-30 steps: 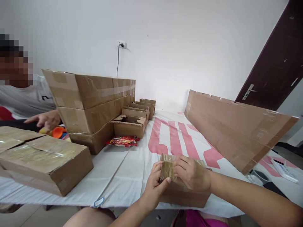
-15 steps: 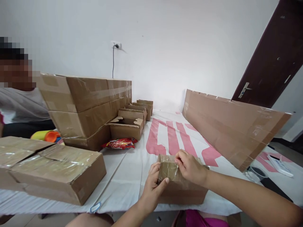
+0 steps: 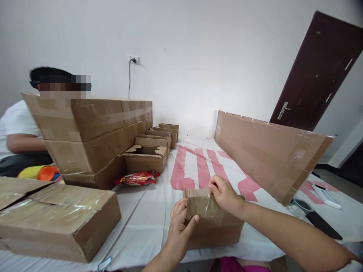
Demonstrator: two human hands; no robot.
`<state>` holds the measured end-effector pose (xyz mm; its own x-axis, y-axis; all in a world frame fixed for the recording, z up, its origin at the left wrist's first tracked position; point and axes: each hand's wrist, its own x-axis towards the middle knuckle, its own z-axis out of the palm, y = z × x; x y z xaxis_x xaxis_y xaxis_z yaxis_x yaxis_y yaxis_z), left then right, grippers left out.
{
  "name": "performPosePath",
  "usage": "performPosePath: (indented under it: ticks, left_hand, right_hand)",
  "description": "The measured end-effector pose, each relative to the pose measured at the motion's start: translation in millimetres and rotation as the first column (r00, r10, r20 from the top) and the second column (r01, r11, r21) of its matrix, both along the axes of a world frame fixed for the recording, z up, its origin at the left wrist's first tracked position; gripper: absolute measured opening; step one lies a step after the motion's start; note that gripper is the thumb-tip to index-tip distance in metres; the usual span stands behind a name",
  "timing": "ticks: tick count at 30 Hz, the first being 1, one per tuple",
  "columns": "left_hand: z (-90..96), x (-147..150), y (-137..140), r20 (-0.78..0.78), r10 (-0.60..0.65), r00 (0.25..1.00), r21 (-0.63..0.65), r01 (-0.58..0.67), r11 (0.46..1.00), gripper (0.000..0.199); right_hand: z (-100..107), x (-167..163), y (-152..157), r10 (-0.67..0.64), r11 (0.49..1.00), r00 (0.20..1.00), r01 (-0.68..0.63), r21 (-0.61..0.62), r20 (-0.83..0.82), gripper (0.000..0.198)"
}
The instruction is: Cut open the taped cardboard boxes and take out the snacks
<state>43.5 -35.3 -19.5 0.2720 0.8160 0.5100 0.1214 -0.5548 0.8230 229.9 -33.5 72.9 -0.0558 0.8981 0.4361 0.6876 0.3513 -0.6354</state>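
A small cardboard box (image 3: 215, 230) stands on the white cloth in front of me. My left hand (image 3: 181, 223) is wrapped round its left end, thumb on the near side and fingers over the far edge. Above the top of the box, my right hand (image 3: 224, 194) is closed in a pinch. A strip of clear packing tape (image 3: 208, 200) runs from those fingertips down to the box, wrinkled and shiny. My right palm hides part of the box's top.
Taped boxes (image 3: 96, 132) are stacked at the left, with open boxes (image 3: 144, 158) and a red snack packet (image 3: 137, 178) beside them. A closed box (image 3: 59, 223) lies nearer. At right stand a cardboard panel (image 3: 269, 151) and a tape roll (image 3: 302, 206). A person (image 3: 19, 128) sits behind the stack.
The pinched tape now stands up more from the box, my right hand slightly higher against it. My left hand keeps its hold. The person at left has leaned towards the stack; my view has shifted.
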Motion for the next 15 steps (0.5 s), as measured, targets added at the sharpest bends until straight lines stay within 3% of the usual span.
performPosePath:
  ticks: [5,9,12,15]
  left_hand:
    - [-5.2,-2.7,1.1,-0.048,0.047,0.998,0.043,-0.045,0.998,0.03]
    - [-17.9,-7.1,-0.6,-0.09,0.127,0.988,0.165,-0.111,0.98,0.032]
    - [-21.5,-8.8,-1.7,-0.114,0.183,0.977,0.277,-0.145,0.95,0.031]
    - [-18.2,-10.0,-2.2,-0.13,0.208,0.969,0.368,-0.147,0.918,0.027]
  right_hand:
    - [-3.5,9.8,14.9,-0.055,0.996,0.981,0.041,-0.078,-0.188,0.024]
    - [12.9,50.6,27.1,-0.131,0.991,0.941,0.128,-0.032,-0.312,0.041]
    - [22.5,91.3,19.8,-0.169,0.984,0.946,0.18,0.014,-0.278,0.039]
    - [14.6,131.8,-3.8,-0.245,0.966,0.954,0.255,0.038,-0.171,0.034]
